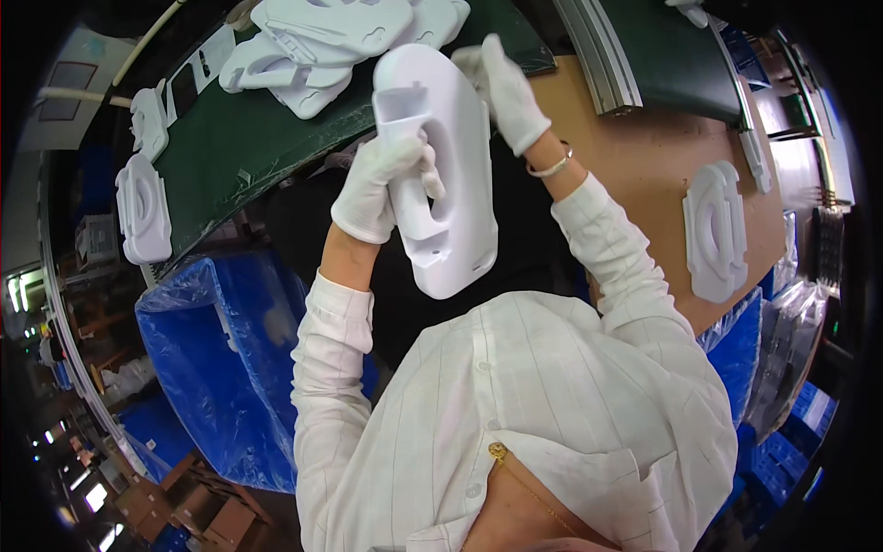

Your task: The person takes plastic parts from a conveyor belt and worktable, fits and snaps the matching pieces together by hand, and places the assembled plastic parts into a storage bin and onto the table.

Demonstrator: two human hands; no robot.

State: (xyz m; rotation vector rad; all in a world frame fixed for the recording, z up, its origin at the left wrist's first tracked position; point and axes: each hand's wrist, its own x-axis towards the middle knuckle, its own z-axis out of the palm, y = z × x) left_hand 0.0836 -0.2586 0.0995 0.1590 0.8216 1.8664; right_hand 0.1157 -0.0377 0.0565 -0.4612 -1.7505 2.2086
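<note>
A long white moulded plastic part with a handle-like opening stands nearly upright in front of my chest. My left hand, in a white glove, is closed around its grip bar, with fingers coming through the opening. My right hand, also gloved, is raised beside the part's upper right edge. Its fingers are spread apart and show nothing between them; whether the fingertips touch the part I cannot tell. Beyond the held part, several similar white plastic parts lie piled on the green work surface.
More white parts stand at the green surface's left edge and on the brown board at right, where one white part lies. A plastic-lined blue bin stands at left. A metal rail borders the green belt at upper right.
</note>
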